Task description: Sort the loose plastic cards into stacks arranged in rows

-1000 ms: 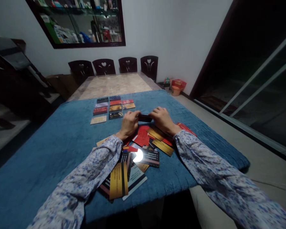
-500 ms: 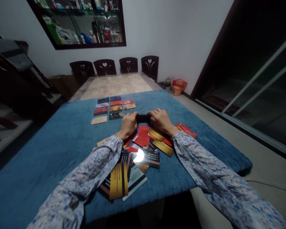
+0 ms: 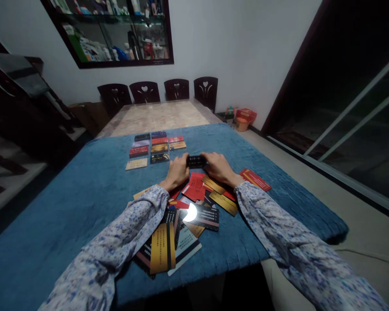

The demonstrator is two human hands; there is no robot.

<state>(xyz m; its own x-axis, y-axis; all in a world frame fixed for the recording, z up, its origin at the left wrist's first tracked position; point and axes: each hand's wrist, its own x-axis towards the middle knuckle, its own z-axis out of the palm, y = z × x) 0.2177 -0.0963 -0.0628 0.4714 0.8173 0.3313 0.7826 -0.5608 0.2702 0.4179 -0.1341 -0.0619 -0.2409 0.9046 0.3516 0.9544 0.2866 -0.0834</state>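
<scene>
Between my two hands is a black card or small stack of cards [image 3: 196, 162] with pale print; I cannot tell how many. My left hand [image 3: 177, 170] pinches its left end, and my right hand [image 3: 218, 167] pinches its right end. Just below the hands lies a loose, overlapping heap with a red card [image 3: 194, 187], a gold card [image 3: 224, 202], a black card [image 3: 204, 217] catching a bright glare, a pale blue card [image 3: 185, 248] and an upright gold card [image 3: 163, 248]. My left sleeve covers part of the heap.
Beyond my left hand, sorted card stacks stand in rows, among them a black stack [image 3: 160, 158] and a cream stack [image 3: 136, 164]. Red cards [image 3: 256, 179] lie right of my right wrist. A blue cloth [image 3: 84, 185] covers the near table; chairs [image 3: 145, 92] stand behind.
The black card between my hands has tilted, so its printed face now shows. Both hands keep their grip. The whole view has shifted slightly.
</scene>
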